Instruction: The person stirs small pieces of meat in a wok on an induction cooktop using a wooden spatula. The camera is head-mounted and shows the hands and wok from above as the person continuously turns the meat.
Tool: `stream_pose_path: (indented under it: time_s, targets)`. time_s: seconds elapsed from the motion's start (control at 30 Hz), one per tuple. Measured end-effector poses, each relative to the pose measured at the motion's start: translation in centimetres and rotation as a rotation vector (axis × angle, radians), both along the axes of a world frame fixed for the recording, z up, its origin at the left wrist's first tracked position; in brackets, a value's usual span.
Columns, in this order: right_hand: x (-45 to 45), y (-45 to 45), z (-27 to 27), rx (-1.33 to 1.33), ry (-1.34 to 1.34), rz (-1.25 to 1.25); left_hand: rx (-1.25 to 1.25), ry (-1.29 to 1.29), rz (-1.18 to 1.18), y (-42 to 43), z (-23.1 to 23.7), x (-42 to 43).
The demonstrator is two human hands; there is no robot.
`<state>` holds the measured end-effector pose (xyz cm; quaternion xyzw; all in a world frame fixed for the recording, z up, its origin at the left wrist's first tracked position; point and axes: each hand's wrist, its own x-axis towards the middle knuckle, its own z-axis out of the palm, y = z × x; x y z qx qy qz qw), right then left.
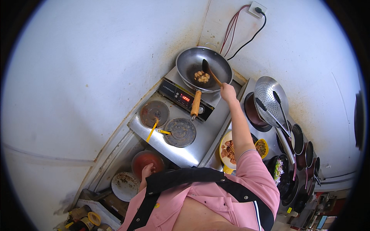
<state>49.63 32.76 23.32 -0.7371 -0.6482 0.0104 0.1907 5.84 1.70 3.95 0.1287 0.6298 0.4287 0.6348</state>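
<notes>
My right hand (228, 91) grips the wooden handle of a spatula (214, 77) with a dark blade. Its blade rests inside a steel wok (185, 62), beside a small heap of browned food pieces (201, 76). The wok sits on an induction cooker (185, 99) with a lit red display, its wooden handle (196, 103) pointing towards me. Low on the left, my left hand (148, 171) is at a round reddish bowl or lid (144, 160). Its fingers are curled, and whether they hold the rim cannot be told.
Two round containers (180, 132) with yellow spoons sit in the steel counter (199, 144). Under my right arm is a yellow-rimmed pan of meat (227, 153), near a yellow bowl (261, 147). Farther right stand a perforated skimmer (270, 89), tongs (281, 121) and several pans (309, 154).
</notes>
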Motion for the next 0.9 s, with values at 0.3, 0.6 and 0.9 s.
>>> stream_pose_path:
  time_s: [0.3,0.6,0.9]
  targets:
    - [-0.7,-0.2,-0.9,-0.014,0.058,-0.084,0.051,0.046,-0.041,-0.6,-1.1,-0.3]
    - [-0.8,0.1,-1.2,0.029,0.085,-0.068,-0.030,-0.018,0.047,-0.6,-0.1,-0.1]
    - [-0.8,0.6,-1.3,-0.065,0.053,-0.062,-0.048,-0.024,0.044,-0.5,0.2,-0.1]
